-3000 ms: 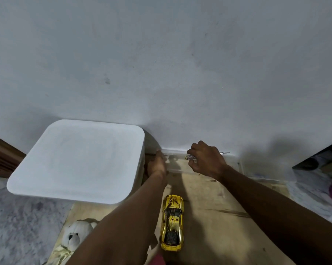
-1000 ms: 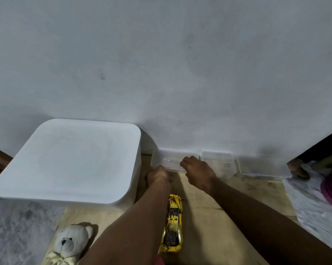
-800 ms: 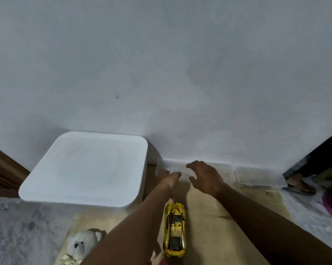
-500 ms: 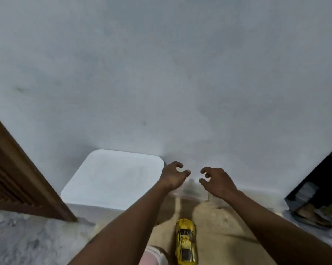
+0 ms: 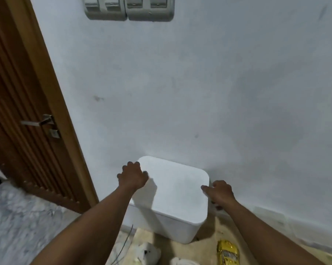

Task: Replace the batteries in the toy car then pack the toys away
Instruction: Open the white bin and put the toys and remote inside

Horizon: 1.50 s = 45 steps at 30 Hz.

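A white storage box (image 5: 161, 224) with a flat white lid (image 5: 176, 190) stands on the floor against the wall. My left hand (image 5: 133, 176) grips the lid's left edge, thumb on top and fingers curled over the side. At the lid's right edge my right hand (image 5: 219, 193) holds on, its thumb on the rim and its fingers down the side. The yellow toy car (image 5: 228, 252) lies on the floor to the box's front right. A white teddy bear (image 5: 148, 253) lies in front of the box, cut off by the frame's bottom.
A brown wooden door (image 5: 21, 104) with a metal handle (image 5: 39, 121) is close on the left. Wall switches (image 5: 129, 8) sit high above. A tan mat (image 5: 207, 243) covers the floor under the toys, and a thin wire (image 5: 126, 243) lies by the box.
Both hands left the small clear containers by the wall and moved left onto the white box's lid. The view swung up and left, bringing the door into sight.
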Motion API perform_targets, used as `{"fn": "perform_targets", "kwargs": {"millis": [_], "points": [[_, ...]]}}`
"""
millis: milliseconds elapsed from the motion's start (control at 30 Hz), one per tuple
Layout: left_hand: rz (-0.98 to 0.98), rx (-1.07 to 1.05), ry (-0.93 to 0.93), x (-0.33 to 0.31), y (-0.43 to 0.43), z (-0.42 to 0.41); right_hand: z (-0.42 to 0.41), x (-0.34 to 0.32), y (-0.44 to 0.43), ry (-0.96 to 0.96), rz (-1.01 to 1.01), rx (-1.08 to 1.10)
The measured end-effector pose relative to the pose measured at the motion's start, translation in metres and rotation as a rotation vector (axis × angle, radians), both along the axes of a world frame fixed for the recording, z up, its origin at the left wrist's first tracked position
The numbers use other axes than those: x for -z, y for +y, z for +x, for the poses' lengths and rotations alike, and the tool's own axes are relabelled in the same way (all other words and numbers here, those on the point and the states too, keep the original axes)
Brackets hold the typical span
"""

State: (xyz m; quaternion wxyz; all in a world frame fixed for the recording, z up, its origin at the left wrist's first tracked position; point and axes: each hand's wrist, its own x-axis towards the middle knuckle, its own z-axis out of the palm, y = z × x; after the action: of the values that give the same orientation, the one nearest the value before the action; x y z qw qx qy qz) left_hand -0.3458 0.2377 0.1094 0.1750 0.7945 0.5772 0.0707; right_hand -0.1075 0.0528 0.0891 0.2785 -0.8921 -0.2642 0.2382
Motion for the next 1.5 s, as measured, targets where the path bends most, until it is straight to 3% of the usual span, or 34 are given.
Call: {"fn": "perform_targets", "kwargs": {"millis": [133,367,633,800,1067,1500], "points": [[-0.252,-0.119,-0.096,0.023,0.021,-0.023,-0.007,0.004,0.01,0.089,-0.025,0.084],[-0.32,-0.228,-0.265,0.032,0.037,-0.023,-0.005,0.012,0.016,0.18,0.006,0.149],[-0.216,-0.331,-0.269,0.03,0.041,-0.019,0.002,0.002,0.011,0.123,-0.022,0.103],[-0.129,-0.353,-0.275,0.004,0.03,-0.011,0.014,-0.02,-0.003,0.277,0.109,0.178],[-0.174,-0.389,-0.308,-0.001,0.028,-0.014,0.019,-0.03,-0.002,0.44,0.172,0.203],[-0.177,-0.396,-0.54,0.015,0.024,-0.025,0.014,0.002,0.007,0.452,0.144,0.211]]}}
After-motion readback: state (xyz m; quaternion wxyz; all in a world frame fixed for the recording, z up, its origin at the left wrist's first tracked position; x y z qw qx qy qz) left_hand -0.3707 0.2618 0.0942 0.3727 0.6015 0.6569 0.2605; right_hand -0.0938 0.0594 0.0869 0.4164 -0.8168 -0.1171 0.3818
